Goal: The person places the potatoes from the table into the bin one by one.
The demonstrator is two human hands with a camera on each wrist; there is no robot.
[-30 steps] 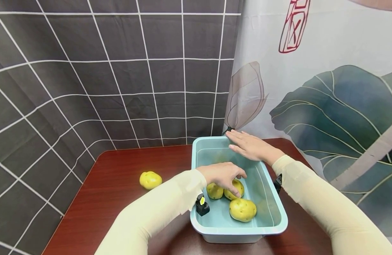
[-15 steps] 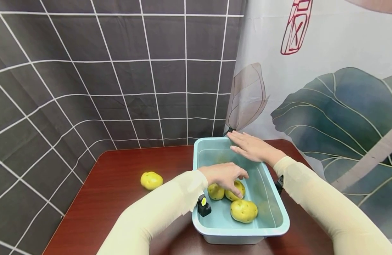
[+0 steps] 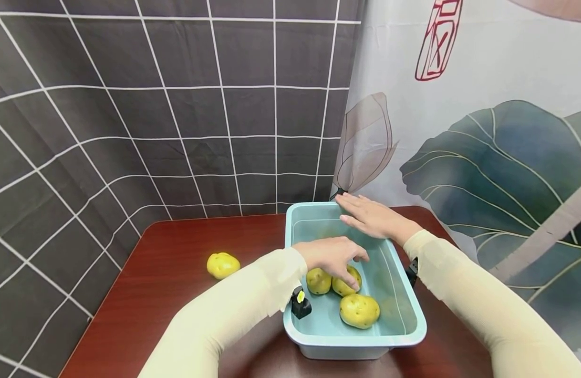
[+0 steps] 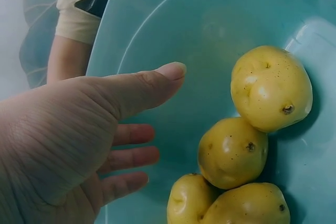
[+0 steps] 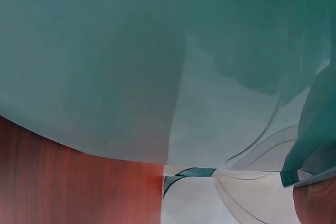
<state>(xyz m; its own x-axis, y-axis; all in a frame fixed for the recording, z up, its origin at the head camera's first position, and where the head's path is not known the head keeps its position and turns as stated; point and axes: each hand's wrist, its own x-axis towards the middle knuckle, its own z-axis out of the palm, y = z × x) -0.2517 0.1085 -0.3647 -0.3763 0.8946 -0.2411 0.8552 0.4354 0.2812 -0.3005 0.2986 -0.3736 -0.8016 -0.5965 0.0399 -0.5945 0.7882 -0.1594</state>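
Note:
In the head view, my left hand (image 3: 332, 256) hovers inside a light blue plastic basin (image 3: 354, 342), above several yellow potatoes (image 3: 359, 311). Its thumb and fingers are spread apart and hold nothing. The left wrist view shows this hand (image 4: 79, 129) beside the potatoes (image 4: 271, 88), which lie close together on the basin's floor. My right hand (image 3: 371, 216) rests flat across the far right corner of the basin's rim, fingers straight. From the right wrist, mostly the basin's outer wall (image 5: 105, 66) shows, with a sliver of the hand (image 5: 315, 203) at the lower right.
A single yellow potato (image 3: 222, 265) lies on the dark red wooden table (image 3: 177, 252), left of the basin. Behind the table hang a dark grid-patterned cloth (image 3: 177, 115) and a white curtain (image 3: 390, 47) with leaf prints.

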